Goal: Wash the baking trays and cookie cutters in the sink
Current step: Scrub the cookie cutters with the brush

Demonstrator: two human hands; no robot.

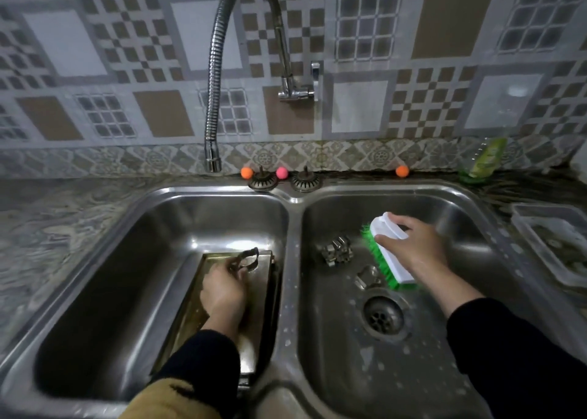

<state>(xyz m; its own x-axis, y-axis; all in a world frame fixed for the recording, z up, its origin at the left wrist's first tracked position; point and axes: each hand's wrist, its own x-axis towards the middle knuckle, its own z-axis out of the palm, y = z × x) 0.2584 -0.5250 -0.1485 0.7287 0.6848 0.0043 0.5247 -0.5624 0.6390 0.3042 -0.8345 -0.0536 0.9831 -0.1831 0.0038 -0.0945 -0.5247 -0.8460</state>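
Reaching into the left basin, our left hand (224, 287) curls its fingers around a metal cookie cutter (249, 257), held just above the baking tray (265, 294) that lies flat on the basin floor. Our right hand (409, 244) hangs over the right basin, fingers wrapped across the white back of a scrub brush (389, 253), green bristles facing left and down. More cutters (338, 249) sit loose on the right basin floor, one (365, 275) near the drain (383, 317), just left of the brush and apart from it. A green bottle (484, 159) stands by the wall; its label is too blurred to read.
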